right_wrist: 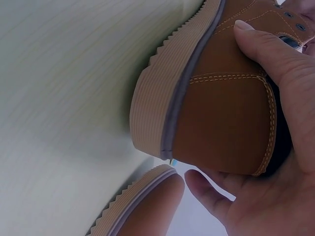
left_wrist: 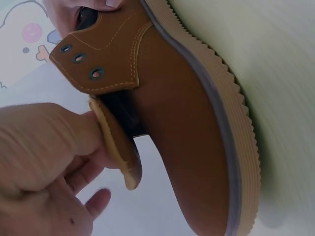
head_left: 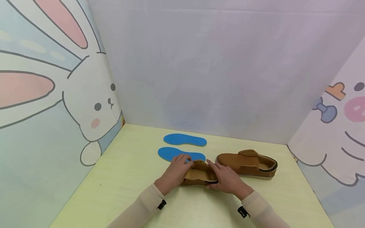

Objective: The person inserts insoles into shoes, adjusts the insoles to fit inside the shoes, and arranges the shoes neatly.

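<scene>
Brown shoe [head_left: 201,174]: right at the centre, sitting upright on the pale table [head_left: 128,177] between both hands, pointing toe-left, opening upward to show a tan interior.
Upper: smooth and warm brown, neatly run with yellow stitching, punched with dark-rimmed eyelets [left_wrist: 78,58] on the side flap, trimmed in black round the collar [right_wrist: 282,137].
Sole [left_wrist: 241,147]: thick, tan, finely ridged, saw-toothed along the edge, topped by a grey band.
Left hand [head_left: 177,170]: pinching the tongue [left_wrist: 115,147] between thumb and fingers, just beside the eyelets.
Right hand [head_left: 229,180]: grasping the heel, curled round the back, with thumb laid along the side.
Second shoe [head_left: 233,161]: just behind and to the right, upright, also toe-left, matching in brown.
Blue insoles [head_left: 168,153]: lying flat beyond the left hand, one behind the other.
</scene>
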The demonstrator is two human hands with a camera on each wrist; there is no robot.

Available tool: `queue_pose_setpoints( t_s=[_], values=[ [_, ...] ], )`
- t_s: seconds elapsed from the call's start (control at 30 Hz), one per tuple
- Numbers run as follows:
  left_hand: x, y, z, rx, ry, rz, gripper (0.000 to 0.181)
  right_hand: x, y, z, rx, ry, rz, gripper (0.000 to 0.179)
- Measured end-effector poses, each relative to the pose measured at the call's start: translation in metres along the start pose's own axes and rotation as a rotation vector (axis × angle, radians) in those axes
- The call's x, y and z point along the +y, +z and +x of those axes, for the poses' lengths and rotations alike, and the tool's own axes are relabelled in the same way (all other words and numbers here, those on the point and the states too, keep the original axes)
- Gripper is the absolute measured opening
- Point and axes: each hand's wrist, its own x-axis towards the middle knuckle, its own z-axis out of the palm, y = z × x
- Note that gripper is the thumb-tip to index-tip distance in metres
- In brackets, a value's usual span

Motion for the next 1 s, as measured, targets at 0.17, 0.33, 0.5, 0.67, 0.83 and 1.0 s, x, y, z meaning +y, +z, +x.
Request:
queue_pose_setpoints(
  t_s=[0.17, 0.33, 0.5, 0.67, 0.83, 1.0],
  values=[
    [-0.005, 0.003, -0.002, -0.053, 0.115, -0.045, 0.027, 0.000, -0.001, 0.000, -0.004, 0.005, 0.007, 0.104],
    [-0.011, 0.007, -0.004, -0.106, 0.220, 0.046, 0.027, -0.001, -0.001, 0.000, -0.014, 0.024, 0.013, 0.104],
    [-0.013, 0.004, -0.006, -0.117, 0.202, 0.038, 0.030, -0.001, -0.001, 0.000, -0.025, 0.044, 0.028, 0.102],
    [-0.015, 0.006, -0.012, -0.094, 0.188, -0.043, 0.026, -0.001, 0.001, 0.000, -0.027, 0.063, 0.052, 0.096],
    [-0.016, 0.008, -0.018, -0.103, 0.141, -0.111, 0.031, 0.000, 0.000, -0.001, -0.024, 0.075, 0.057, 0.094],
    [-0.009, 0.009, -0.021, -0.164, 0.029, -0.205, 0.038, -0.001, -0.002, -0.001, -0.031, 0.075, 0.058, 0.094]
  ],
)
